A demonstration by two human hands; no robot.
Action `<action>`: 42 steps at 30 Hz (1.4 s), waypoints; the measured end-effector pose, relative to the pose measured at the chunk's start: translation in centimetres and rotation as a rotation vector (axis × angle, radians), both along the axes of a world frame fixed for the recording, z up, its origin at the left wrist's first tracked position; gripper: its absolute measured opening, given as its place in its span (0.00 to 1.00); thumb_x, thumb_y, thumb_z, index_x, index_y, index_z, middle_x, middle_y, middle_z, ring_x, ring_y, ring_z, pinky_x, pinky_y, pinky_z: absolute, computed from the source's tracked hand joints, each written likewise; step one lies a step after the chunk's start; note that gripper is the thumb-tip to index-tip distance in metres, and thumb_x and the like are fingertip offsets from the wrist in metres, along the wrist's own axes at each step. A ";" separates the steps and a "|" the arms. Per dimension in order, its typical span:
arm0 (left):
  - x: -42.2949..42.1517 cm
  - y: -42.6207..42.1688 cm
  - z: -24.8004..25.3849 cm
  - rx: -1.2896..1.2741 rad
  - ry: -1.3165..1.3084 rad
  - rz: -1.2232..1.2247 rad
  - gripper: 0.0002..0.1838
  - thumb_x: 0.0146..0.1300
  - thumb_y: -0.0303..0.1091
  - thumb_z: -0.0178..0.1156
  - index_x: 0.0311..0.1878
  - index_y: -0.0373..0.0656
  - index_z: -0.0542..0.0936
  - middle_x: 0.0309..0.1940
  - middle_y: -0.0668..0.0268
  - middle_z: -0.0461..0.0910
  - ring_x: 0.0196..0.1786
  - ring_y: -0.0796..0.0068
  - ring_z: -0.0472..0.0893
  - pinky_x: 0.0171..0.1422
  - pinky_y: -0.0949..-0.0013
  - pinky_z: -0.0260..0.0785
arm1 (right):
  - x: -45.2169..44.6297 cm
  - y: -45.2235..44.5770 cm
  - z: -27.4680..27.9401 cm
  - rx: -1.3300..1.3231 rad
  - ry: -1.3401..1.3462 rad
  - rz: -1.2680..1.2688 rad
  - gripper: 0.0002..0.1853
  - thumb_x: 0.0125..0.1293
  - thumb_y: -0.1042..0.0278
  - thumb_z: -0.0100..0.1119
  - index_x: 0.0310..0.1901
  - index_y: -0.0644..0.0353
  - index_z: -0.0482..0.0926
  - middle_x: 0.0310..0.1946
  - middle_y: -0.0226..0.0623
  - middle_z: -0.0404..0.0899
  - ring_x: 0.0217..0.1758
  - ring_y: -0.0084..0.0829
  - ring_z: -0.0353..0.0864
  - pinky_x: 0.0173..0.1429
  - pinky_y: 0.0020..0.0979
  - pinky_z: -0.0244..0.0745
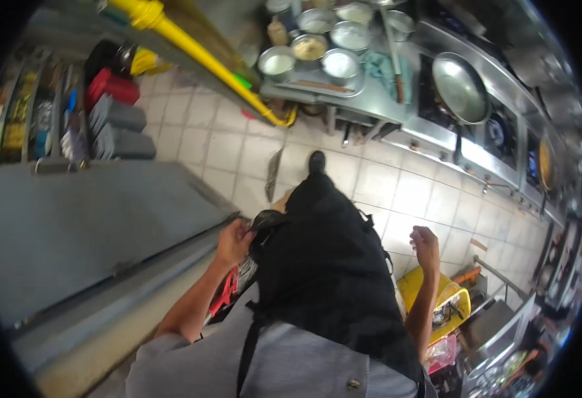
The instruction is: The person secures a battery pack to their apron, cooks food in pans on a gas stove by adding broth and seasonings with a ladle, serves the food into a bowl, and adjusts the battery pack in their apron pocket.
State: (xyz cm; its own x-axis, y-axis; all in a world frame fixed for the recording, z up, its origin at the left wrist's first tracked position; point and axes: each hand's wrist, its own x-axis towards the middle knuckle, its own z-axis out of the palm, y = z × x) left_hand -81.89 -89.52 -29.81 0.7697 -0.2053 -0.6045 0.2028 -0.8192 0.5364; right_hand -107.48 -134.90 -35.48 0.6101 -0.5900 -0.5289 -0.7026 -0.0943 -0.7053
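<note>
My left hand [234, 243] is closed beside the grey counter's edge, at the left side of the black apron [330, 265] I wear. Its fingers meet a dark, shiny thing [264, 221] whose kind I cannot make out, partly against the apron. Out to the right over the tiled floor, my right hand [425, 247] hangs with loosely bent fingers and nothing visible in it. Below that hand stands a yellow bin [460, 302] with utensils inside.
Ahead, a steel counter holds several metal bowls [340, 64] and a green cloth [378, 66]. A large pan [461, 86] rests on the stove at right. A yellow pipe [198, 53] slants across the upper left. The grey counter [92, 225] borders my left side.
</note>
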 end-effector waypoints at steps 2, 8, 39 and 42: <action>0.6 -0.1 -0.7 -0.043 -0.083 -0.011 0.11 0.63 0.30 0.71 0.38 0.38 0.76 0.28 0.67 0.77 0.31 0.77 0.75 0.38 0.67 0.70 | 1.1 1.6 0.5 0.171 0.030 -0.100 0.18 0.74 0.64 0.59 0.56 0.71 0.81 0.38 0.43 0.86 0.45 0.33 0.84 0.52 0.31 0.79; 2.4 -6.2 1.2 -0.319 0.007 0.058 0.13 0.68 0.33 0.71 0.35 0.39 0.76 0.25 0.72 0.77 0.27 0.85 0.72 0.31 0.75 0.67 | 16.7 9.1 7.6 0.118 -0.403 0.559 0.20 0.68 0.67 0.68 0.59 0.63 0.80 0.49 0.43 0.86 0.52 0.35 0.85 0.59 0.35 0.78; -4.1 -3.9 6.3 -0.751 -0.119 0.385 0.18 0.66 0.24 0.70 0.51 0.43 0.70 0.36 0.74 0.73 0.39 0.85 0.73 0.46 0.77 0.68 | 25.7 20.8 10.3 -0.121 -0.138 1.224 0.31 0.57 0.44 0.73 0.39 0.75 0.84 0.32 0.61 0.86 0.40 0.57 0.88 0.51 0.48 0.83; -4.8 -4.5 6.3 -0.718 -0.117 0.402 0.18 0.66 0.25 0.71 0.51 0.44 0.70 0.37 0.75 0.73 0.40 0.86 0.73 0.47 0.78 0.67 | 25.2 20.4 10.9 -0.066 0.032 1.126 0.32 0.53 0.46 0.73 0.41 0.75 0.85 0.36 0.62 0.87 0.45 0.57 0.89 0.54 0.46 0.83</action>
State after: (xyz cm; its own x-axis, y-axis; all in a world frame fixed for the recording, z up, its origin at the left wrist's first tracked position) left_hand -86.69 -94.05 -23.52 0.9163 -0.2066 -0.3432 0.3178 -0.1466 0.9368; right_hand -82.24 -114.53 -24.58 0.7994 0.2599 -0.5416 -0.2116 -0.7220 -0.6588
